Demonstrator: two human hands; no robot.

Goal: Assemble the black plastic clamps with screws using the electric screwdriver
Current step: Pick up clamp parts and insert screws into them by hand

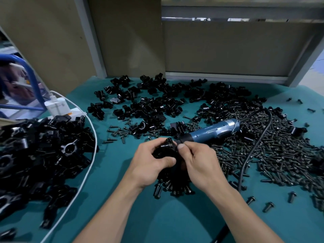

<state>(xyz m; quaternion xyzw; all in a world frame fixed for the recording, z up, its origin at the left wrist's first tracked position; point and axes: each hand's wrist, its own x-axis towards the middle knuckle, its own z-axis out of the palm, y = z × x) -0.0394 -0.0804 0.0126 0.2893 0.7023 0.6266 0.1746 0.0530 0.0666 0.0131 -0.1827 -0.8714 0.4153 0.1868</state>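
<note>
**Mid-batch, one clamp (166, 148) in hand**

Heap of clamps (43, 151) at 9 o'clock, likely finished. Screws (280, 155) spread at 3, loose clamp halves (157, 102) at 12: plenty left. Electric screwdriver (215, 131) lies at 1, untouched. Your left hand (150, 165) grips the clamp at centre; your right hand (201, 163) pinches its edge.

Head camera looks down, close over table (112, 163)

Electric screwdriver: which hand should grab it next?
Probably the right hand: the electric screwdriver lies just beyond it on that side, while the left hand grips the clamp.
</note>
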